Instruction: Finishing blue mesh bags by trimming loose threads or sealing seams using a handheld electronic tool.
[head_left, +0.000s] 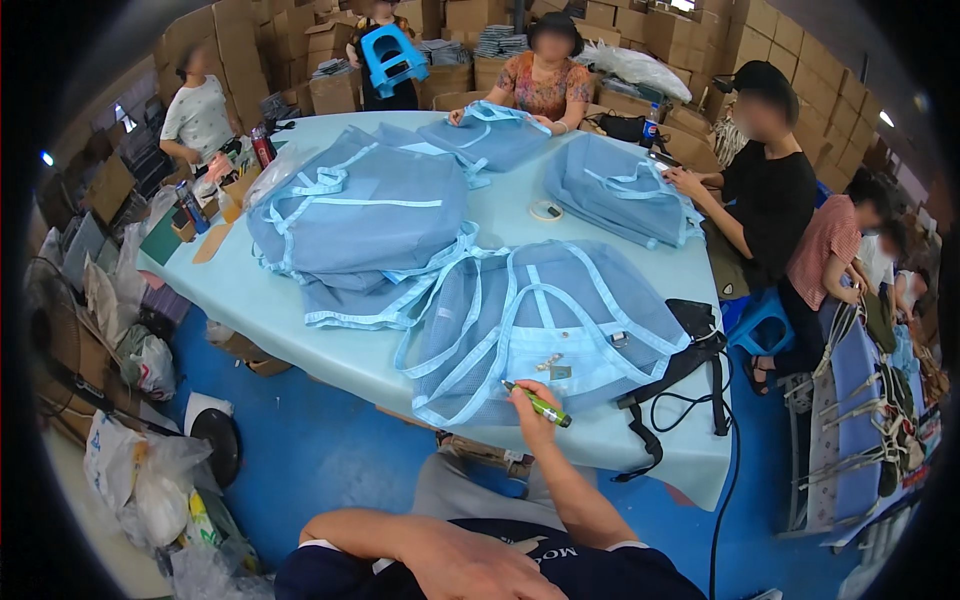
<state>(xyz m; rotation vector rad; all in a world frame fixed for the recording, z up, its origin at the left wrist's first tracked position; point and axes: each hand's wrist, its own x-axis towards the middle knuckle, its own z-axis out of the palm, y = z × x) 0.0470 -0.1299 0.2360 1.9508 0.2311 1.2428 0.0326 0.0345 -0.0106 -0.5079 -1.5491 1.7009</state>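
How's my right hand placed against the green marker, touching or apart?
Touching. The head view shows the right hand with its fingers closed around the green marker.

Wht ltrs (557, 552) on navy tee (640, 573)

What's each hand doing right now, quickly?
Left hand: can't tell if open or closed; cut off at the lower edge.
Right hand: closed, holding a green marker.

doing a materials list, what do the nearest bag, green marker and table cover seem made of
The nearest bag looks like matte synthetic mesh: see-through, finely gridded. The green marker is probably hard plastic, its straight barrel slightly shiny. The table cover could be vinyl or coated cloth, smooth, faintly shiny.
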